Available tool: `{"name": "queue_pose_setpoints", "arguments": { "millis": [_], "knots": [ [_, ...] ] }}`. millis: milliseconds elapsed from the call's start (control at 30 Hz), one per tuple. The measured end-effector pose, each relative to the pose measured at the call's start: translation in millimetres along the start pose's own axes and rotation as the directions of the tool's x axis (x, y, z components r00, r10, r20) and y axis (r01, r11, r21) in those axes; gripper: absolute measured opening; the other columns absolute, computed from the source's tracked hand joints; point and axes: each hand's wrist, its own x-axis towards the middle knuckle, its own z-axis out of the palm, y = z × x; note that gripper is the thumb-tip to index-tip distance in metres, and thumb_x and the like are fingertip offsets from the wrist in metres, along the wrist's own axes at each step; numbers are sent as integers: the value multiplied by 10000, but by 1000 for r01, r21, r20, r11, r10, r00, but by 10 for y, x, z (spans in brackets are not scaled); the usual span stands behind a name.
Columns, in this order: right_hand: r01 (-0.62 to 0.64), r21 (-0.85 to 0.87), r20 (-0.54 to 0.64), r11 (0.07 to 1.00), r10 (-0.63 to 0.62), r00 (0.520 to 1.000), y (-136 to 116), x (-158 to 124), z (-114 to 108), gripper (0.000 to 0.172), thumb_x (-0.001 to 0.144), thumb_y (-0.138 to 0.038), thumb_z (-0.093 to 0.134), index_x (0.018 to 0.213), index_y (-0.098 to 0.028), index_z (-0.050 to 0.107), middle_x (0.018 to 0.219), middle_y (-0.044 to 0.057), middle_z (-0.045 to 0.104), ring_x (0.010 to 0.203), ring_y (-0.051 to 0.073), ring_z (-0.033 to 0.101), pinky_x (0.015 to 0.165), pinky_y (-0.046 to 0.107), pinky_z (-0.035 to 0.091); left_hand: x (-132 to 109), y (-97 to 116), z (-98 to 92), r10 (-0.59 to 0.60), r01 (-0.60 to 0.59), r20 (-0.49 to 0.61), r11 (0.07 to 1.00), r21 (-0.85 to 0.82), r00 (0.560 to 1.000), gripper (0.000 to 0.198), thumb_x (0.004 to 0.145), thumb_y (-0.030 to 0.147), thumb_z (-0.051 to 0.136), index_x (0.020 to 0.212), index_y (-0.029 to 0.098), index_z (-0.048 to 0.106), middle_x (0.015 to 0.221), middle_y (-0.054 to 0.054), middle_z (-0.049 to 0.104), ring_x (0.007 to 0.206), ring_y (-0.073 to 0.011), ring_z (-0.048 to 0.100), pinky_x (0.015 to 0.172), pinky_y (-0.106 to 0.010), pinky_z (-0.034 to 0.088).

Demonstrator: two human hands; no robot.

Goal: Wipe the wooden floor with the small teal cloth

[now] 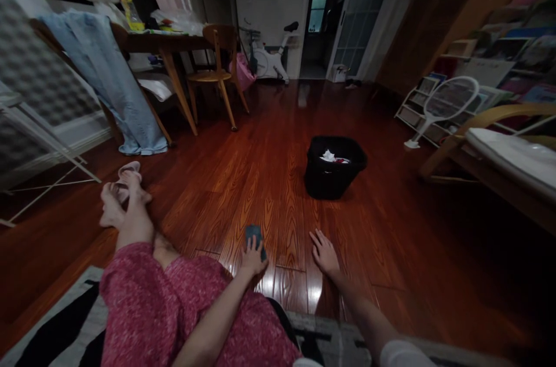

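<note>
In the head view my left hand [254, 260] is closed on a flat, dark blue-grey phone [253, 234], its fingers lying across the lower part. Much of the phone is covered by those fingers. My right hand [325, 252] is held out over the wooden floor with the fingers stretched and nothing in it. Beyond it stands a black trash bin [325, 180] with crumpled white tissue [329, 156] inside, apart from both hands.
Bent legs in pink shorts [143, 292] extend to the left over a grey and black rug [56, 320]. A chair [221, 72], a table [167, 43] and hanging jeans [99, 72] stand at the left. An electric swatter [449, 99] and shelves [412, 106] are at the right.
</note>
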Motion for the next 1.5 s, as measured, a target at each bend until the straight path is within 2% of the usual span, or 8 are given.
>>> {"name": "queue_pose_setpoints", "arguments": {
  "millis": [133, 267, 500, 700, 867, 1100, 1333, 1500],
  "knots": [
    [-10, 3, 5, 1000, 10, 1000, -13, 0, -15, 596, 930, -195, 388, 1522, -263, 423, 1551, 74, 460, 1433, 228, 405, 1142, 444, 378, -108, 366, 289, 456, -455, 139, 890, -39, 879, 764, 882, 580, 513, 1559, 280, 328, 1675, -66, 55, 1538, -345, 61, 1204, -628, 93],
    [-11, 14, 10, 1000, 10, 1000, -17, -2, -33, 593, 935, -196, 381, 1521, -277, 418, 1548, 70, 464, 1437, 225, 398, 1143, 454, 373, -98, 537, 400, 585, -588, 199, 807, -51, 786, 737, 897, 600, 513, 1556, 334, 317, 1674, -39, 106, 1538, -325, 95, 1198, -649, 34],
    [-6, 5, -10, 1000, 6, 1000, 4, -2, 3, 566, 941, -206, 358, 1495, -250, 462, 1525, 86, 490, 1424, 224, 415, 1139, 441, 374, 93, 48, 5, 119, -119, 13, 993, 6, 993, 638, 955, 441, 424, 1568, 351, 274, 1677, -19, 87, 1541, -284, 94, 1205, -629, 69],
    [-2, 7, -7, 1000, 2, 1000, 8, 10, 13, 563, 936, -213, 364, 1485, -262, 479, 1516, 76, 502, 1418, 223, 422, 1136, 439, 374, 55, -315, -137, -284, 282, -71, 959, -32, 956, 715, 938, 393, 437, 1596, 240, 204, 1673, -113, 40, 1534, -353, 77, 1155, -666, 229],
    [-4, 3, -5, 1000, 4, 1000, -5, 14, 4, 554, 942, -206, 360, 1483, -231, 480, 1523, 91, 492, 1427, 222, 408, 1144, 434, 364, -89, 58, 31, 99, -100, 24, 994, 49, 995, 809, 883, 504, 523, 1588, 212, 254, 1671, -109, 43, 1531, -365, 39, 1211, -610, 117],
    [9, -5, 14, 1000, -9, 1000, 7, -8, -8, 557, 953, -212, 354, 1502, -229, 446, 1543, 98, 465, 1428, 224, 408, 1148, 438, 360, -160, 511, 315, 538, -544, 157, 839, -5, 828, 688, 919, 592, 496, 1542, 339, 348, 1672, -32, 125, 1538, -309, 119, 1209, -627, 53],
    [-13, 0, 24, 1000, 13, 1000, 4, -2, -10, 574, 941, -208, 371, 1509, -248, 440, 1540, 83, 470, 1423, 222, 413, 1139, 432, 364, 25, 61, -55, 105, -105, -12, 994, 32, 994, 640, 965, 427, 449, 1570, 368, 251, 1677, -1, 91, 1541, -280, 105, 1208, -626, 96],
    [-15, 5, 44, 1000, 15, 999, -9, 4, -33, 562, 938, -216, 371, 1491, -223, 469, 1537, 94, 473, 1429, 226, 401, 1146, 430, 353, 30, -246, -239, -304, 302, -93, 953, -35, 948, 636, 994, 384, 326, 1600, 256, 181, 1676, -83, 32, 1539, -327, 84, 1162, -652, 230]
  ]
}}
